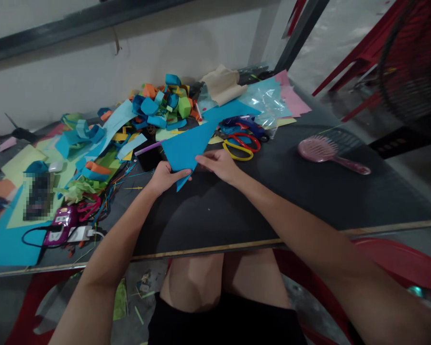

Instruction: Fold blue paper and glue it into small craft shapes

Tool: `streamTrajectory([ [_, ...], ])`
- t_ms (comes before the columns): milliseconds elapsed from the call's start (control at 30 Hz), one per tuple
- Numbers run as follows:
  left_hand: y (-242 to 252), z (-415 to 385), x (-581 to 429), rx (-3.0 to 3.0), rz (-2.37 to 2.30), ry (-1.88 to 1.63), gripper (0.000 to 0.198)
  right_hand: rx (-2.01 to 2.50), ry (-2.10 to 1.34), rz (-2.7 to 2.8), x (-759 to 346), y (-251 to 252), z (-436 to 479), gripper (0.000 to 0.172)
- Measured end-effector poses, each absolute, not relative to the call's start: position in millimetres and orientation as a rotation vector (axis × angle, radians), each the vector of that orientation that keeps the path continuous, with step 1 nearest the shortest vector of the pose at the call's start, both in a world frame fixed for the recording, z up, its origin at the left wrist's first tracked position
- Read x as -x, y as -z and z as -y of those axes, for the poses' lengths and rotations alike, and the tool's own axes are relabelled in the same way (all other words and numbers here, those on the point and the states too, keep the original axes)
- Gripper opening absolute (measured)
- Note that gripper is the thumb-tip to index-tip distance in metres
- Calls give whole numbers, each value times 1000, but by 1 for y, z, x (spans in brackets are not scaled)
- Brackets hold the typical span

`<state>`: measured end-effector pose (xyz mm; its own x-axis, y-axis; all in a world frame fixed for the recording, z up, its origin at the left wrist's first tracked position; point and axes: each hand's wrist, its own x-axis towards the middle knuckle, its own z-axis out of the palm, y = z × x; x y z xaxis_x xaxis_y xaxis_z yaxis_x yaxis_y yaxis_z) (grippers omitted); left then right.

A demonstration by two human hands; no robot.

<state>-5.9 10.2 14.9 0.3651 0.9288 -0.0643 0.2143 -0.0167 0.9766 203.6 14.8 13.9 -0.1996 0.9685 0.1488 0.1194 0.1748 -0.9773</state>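
Observation:
A sheet of blue paper (189, 144), folded into a triangle, is held up over the dark table. My left hand (167, 178) grips its lower left part, thumb on the near face and fingers mostly behind it. At the right slanting edge, my right hand (218, 164) pinches the paper between thumb and fingers. Just beyond the right hand lie scissors with yellow handles (239, 149) and a red-handled pair (249, 139). Behind the left hand is a black box (149, 158) with a purple strip (149, 147) across it.
Folded paper pieces (161, 103) are heaped against the wall. Clear plastic (266, 100) and pink sheets (290, 98) lie at the back right. A pink hairbrush (323, 149) rests on the right. On the left are a phone (39, 195), a purple device (62, 223) and cables.

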Motion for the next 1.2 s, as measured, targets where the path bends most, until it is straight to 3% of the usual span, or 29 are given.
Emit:
streamTrajectory([
  [300,-28,-8,1,-1477,-1038,-624,29,1098,-717,1697,-208,-21,-7,48],
  [1200,-30,-8,3,-1377,-993,-580,35,1074,-630,1581,-208,-23,-8,52],
])
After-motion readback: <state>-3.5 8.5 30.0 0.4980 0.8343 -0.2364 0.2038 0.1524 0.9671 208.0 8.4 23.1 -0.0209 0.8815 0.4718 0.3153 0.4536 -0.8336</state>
